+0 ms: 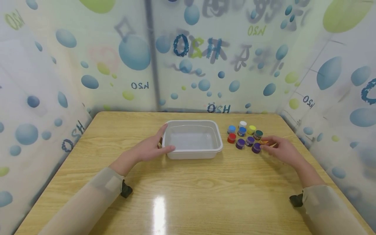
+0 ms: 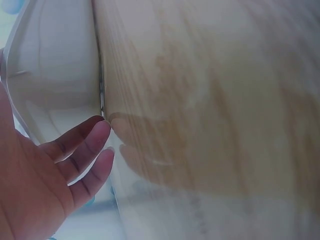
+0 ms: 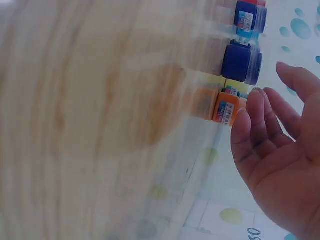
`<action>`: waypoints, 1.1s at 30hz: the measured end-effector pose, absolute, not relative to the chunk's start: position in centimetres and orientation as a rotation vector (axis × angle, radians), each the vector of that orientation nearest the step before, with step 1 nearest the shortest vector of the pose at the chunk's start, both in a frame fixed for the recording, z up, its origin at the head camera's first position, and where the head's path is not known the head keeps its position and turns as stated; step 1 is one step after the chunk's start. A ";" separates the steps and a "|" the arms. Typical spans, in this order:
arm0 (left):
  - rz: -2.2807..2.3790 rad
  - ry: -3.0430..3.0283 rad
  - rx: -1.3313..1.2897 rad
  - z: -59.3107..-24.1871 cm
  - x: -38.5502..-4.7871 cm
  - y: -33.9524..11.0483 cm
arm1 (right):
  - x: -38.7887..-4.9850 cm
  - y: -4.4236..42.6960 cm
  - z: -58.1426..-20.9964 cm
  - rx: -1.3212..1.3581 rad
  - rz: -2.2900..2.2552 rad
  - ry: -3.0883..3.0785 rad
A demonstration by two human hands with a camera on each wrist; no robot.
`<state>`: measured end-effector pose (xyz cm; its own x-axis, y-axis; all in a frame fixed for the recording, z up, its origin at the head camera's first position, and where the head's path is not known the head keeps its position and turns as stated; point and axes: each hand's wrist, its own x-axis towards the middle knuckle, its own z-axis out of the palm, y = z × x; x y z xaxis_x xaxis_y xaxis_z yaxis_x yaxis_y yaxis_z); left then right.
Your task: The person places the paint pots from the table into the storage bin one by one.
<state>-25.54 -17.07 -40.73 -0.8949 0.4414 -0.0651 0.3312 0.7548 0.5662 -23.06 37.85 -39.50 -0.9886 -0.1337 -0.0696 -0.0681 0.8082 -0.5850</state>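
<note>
A pale rectangular tub (image 1: 192, 155) stands on the wooden table. My left hand (image 1: 149, 147) grips its left end, thumb over the near rim; in the left wrist view the fingers of the left hand (image 2: 50, 170) bend against the tub's outer side (image 2: 55, 75). Right of the tub stand several small paint jars. My right hand (image 1: 282, 150) is at their right edge, by a purple jar (image 1: 256, 148) and a mostly hidden orange jar (image 1: 264, 142). In the right wrist view, the right hand (image 3: 280, 145) has its fingertips beside the orange jar (image 3: 226, 109), thumb apart; contact is unclear.
The other jars are red (image 1: 231, 138), light blue (image 1: 231, 129), blue (image 1: 242, 131), white (image 1: 242, 124), yellow (image 1: 251, 129), dark green (image 1: 258, 134) and purple (image 1: 240, 143). Patterned sheets (image 1: 191, 88) surround the table (image 1: 188, 192) at the back and sides.
</note>
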 end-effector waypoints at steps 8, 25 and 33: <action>0.853 2.745 0.601 -40.7 -25.5 -17.0 | -23.7 37.7 -40.0 -0.220 -0.892 2.813; 0.842 2.743 0.596 -40.6 -25.5 -16.9 | -23.5 37.1 -40.0 -0.196 -0.856 2.838; 0.846 2.745 0.588 -40.4 -25.3 -17.0 | -23.1 36.0 -39.2 -0.210 -0.857 2.924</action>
<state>-25.31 -16.96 -40.37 -0.8985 0.4315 -0.0805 0.3114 0.7558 0.5760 -23.08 36.04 -39.23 -0.9868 -0.1556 -0.0450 -0.1067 0.8334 -0.5422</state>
